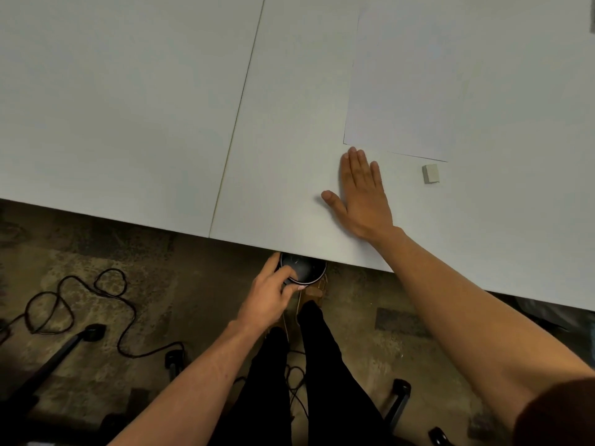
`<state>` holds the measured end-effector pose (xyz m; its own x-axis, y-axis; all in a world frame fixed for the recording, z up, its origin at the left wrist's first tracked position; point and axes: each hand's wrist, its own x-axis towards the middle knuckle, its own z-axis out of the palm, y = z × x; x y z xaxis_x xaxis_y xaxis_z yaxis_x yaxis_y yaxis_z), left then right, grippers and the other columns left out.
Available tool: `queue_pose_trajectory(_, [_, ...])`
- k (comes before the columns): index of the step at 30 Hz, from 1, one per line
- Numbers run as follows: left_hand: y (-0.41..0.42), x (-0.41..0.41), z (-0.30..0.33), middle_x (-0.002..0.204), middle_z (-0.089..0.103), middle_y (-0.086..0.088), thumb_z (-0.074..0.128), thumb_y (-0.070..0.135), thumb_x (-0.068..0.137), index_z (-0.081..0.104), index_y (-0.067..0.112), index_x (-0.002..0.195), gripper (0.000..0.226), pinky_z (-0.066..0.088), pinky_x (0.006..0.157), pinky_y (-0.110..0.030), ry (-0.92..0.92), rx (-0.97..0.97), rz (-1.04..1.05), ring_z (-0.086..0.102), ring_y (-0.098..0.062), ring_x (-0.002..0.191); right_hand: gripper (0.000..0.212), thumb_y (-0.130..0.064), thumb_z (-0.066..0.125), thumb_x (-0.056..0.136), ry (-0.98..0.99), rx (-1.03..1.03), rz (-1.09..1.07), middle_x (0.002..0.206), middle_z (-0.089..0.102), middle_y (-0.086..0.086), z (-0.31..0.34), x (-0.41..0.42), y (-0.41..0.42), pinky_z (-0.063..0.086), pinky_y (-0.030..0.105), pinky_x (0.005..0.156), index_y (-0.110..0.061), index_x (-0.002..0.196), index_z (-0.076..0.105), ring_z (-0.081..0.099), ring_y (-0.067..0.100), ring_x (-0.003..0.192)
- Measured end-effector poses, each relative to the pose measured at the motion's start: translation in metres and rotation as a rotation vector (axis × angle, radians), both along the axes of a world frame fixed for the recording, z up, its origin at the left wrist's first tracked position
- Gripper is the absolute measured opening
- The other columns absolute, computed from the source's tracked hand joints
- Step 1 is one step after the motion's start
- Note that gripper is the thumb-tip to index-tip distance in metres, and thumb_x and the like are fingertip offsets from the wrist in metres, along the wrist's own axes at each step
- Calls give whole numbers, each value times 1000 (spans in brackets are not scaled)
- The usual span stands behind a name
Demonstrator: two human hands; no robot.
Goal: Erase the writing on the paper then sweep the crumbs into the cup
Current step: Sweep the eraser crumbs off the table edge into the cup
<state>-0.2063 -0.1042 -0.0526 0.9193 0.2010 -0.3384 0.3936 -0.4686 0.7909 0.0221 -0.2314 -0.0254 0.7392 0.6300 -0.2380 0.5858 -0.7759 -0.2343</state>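
Note:
A white sheet of paper (450,75) lies on the table at the upper right; no writing shows on it. A small pale eraser (430,173) sits just below the paper's near edge. My right hand (362,196) lies flat on the table, fingers straight, fingertips close to the paper's near left corner. My left hand (269,296) grips a black cup (304,268) held below the table's front edge, partly tucked under it. Crumbs are too small to make out.
The white table (161,107) has a seam running from top centre down to its front edge. Below are a mottled floor, a looping black cable (96,304), chair legs with castors, and my legs in black trousers.

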Motion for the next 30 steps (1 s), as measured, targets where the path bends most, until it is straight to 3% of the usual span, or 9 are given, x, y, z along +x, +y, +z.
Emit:
queue_pose_trajectory(4, [1, 0, 1, 134, 48, 2, 74, 10, 88, 65, 8, 89, 9, 39, 94, -6, -5, -1, -11, 49, -4, 115, 89, -70, 5, 90, 7, 1, 122, 160, -5, 13, 2, -5, 15, -6, 42, 119, -5, 152, -2, -12, 21, 147])
queue_pose_trajectory(9, [3, -1, 4, 135, 49, 0, 73, 9, 88, 65, 7, 90, 8, 33, 90, 3, 14, 1, -22, 46, 0, 110, 88, -69, 7, 91, 21, 24, 294, 160, -3, 13, 3, -24, 43, -3, 43, 119, -6, 152, 0, -9, 22, 147])
queue_pose_trajectory(11, [3, -1, 5, 136, 49, -2, 73, 9, 88, 66, 7, 91, 8, 36, 91, -3, 15, 3, -21, 48, -2, 109, 87, -69, 8, 91, 20, 23, 398, 160, -2, 13, 3, -35, 54, -2, 44, 119, -6, 152, -1, -8, 22, 147])
queue_pose_trajectory(15, [4, -4, 5, 130, 51, -8, 70, 10, 91, 70, 7, 102, 12, 52, 90, -30, 55, 5, 6, 58, -15, 102, 89, -70, 14, 91, 31, 56, 642, 160, 1, 13, 3, -64, 68, -1, 44, 120, -7, 152, 2, -6, 23, 147])
queue_pose_trajectory(18, [6, -6, 7, 139, 47, 0, 67, 13, 93, 67, 8, 119, 26, 52, 91, -27, 70, -21, 26, 61, -16, 110, 87, -67, 22, 92, 33, 70, 779, 160, 5, 14, 5, -79, 63, 1, 44, 120, -5, 152, 7, -2, 25, 148])
queue_pose_trajectory(20, [8, -7, 7, 136, 48, 1, 66, 9, 94, 65, 9, 120, 26, 58, 86, -32, 62, -65, 64, 64, -18, 105, 86, -66, 24, 93, 46, 75, 838, 160, 7, 14, 7, -87, 56, 2, 44, 120, -5, 152, 9, -1, 25, 148])
queue_pose_trajectory(24, [14, -12, 4, 138, 47, -12, 64, 7, 94, 65, 4, 123, 29, 56, 92, -42, 96, -15, -17, 58, -27, 112, 83, -62, 29, 94, 104, 114, 890, 159, 10, 13, 9, -99, 37, 3, 44, 120, -4, 151, 15, 0, 23, 148])
queue_pose_trajectory(27, [16, -13, 6, 139, 46, -12, 71, 15, 91, 65, 8, 126, 36, 52, 94, -34, 108, 4, -32, 56, -25, 115, 79, -57, 38, 94, 192, 178, 875, 158, 16, 12, 10, -100, 27, 8, 45, 120, -4, 150, 21, 5, 21, 148])
queue_pose_trajectory(30, [17, -13, 8, 137, 50, -9, 71, 11, 91, 70, 6, 111, 21, 51, 94, -31, 27, 32, -4, 59, -23, 114, 75, -55, 41, 94, 248, 296, 764, 157, 23, 12, 14, -92, 27, 14, 44, 119, -6, 149, 26, 12, 21, 147])
